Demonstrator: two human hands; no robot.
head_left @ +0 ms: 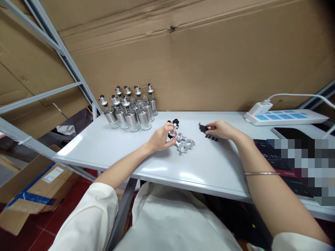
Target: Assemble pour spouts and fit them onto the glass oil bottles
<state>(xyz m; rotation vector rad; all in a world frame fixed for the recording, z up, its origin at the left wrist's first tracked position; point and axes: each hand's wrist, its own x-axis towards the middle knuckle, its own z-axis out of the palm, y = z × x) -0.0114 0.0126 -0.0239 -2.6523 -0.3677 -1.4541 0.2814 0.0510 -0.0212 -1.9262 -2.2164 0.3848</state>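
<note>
My left hand is closed in a pinch on a silver pourer top just above the table. Beside its fingers, several loose silver pourer parts with round collars lie in a small heap. A few black pieces show behind the fingertips; whether they belong to the held top I cannot tell. Over on the right, my right hand has thumb and fingers pinched at small black plastic pieces. More black plastic pieces lie in a row under that hand.
Glass bottles with steel sleeves stand at the back left, several topped with pourers. A power strip with a white plug and cable sits at the back right, near a phone and a dark screen. Cardboard walls the back.
</note>
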